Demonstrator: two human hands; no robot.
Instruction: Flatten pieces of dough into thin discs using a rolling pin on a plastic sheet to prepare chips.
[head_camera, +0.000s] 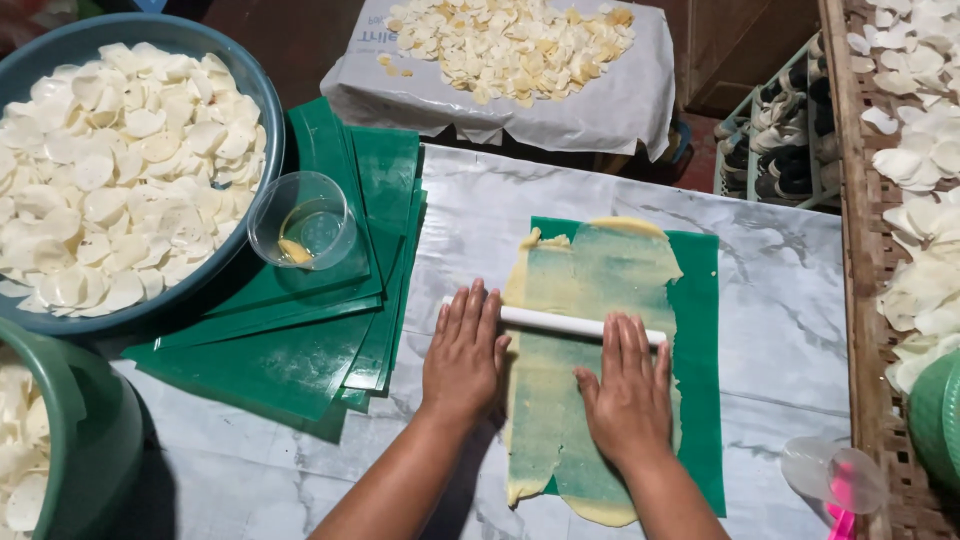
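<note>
Both hands flat, fingers extended: left hand (463, 352) and right hand (627, 393) press white roller (556, 322) across thin dough (590, 300) on green sheet (700, 340). Risk: uneven pressure tears dough at sheet edge.

Rolling pin (553, 321) across the dough sheet (590, 290), dough on a plastic mat (702, 350), mat on the table (780, 300). Left hand (462, 355) on the pin's left end, right hand (628, 390) on its right part. Left of the mat: stacked mats (300, 350), a small cup (303, 222) on them, then a basin (130, 170) of slices. Behind the mat: a covered box (520, 70) with chips on top. Right of the mat: a woven tray (870, 300).
</note>
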